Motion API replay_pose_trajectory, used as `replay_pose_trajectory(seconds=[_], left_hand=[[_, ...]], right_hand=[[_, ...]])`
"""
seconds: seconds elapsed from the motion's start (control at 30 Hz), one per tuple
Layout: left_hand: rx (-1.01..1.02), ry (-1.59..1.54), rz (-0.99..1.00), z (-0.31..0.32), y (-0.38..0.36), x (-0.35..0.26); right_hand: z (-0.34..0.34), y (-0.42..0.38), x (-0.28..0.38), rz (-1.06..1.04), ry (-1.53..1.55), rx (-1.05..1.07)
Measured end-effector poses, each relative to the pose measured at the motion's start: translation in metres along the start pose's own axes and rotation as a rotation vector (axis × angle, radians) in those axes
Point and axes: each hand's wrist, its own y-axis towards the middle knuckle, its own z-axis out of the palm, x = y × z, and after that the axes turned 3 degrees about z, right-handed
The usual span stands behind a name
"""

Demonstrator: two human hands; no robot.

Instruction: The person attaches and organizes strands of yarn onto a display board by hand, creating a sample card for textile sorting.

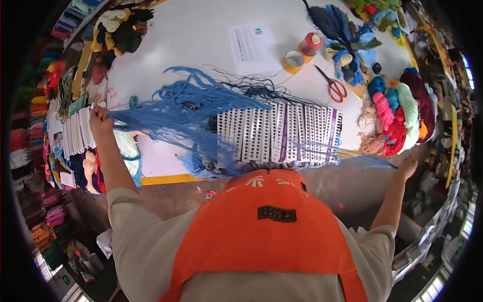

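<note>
My left hand (101, 120), at the left side of the table, is closed on one end of a loose bundle of blue yarn (166, 118). The strands spread across the table's middle, smeared by motion in places. Far out to the right and past the table's front edge, my right hand (406, 167) is closed on a thin stretch of blue strands (370, 159). Between my hands lies a row of white cards with punched holes (251, 133), some with purple edges. Dark tangled thread (261, 90) rests just behind them.
Red-handled scissors (336, 90), a pink thread cone (310, 44), a tape roll (293, 61) and a printed sheet (251, 49) lie farther back. Colourful yarn skeins (407, 110) crowd the right side. More white cards (79, 132) stand at the left edge.
</note>
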Motion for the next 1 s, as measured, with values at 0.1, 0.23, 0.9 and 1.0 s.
replay_pose_trajectory(seconds=[0.1, 0.23, 0.9, 1.0], left_hand=[[0.308, 0.027, -0.157, 0.036, -0.027, 0.076], [0.291, 0.36, -0.592, 0.141, -0.128, 0.254], [0.437, 1.064, -0.676, 0.148, -0.234, 0.526], [0.321, 0.945, -0.81, 0.164, -0.234, 0.515]], right_hand=[[0.03, 0.007, -0.007, -0.176, -0.131, 0.038], [0.181, -0.081, 0.002, -0.3, -0.343, 0.66], [0.384, -0.251, 0.027, -0.313, -0.388, 1.5], [0.385, -0.25, 0.031, -0.263, -0.368, 1.539]])
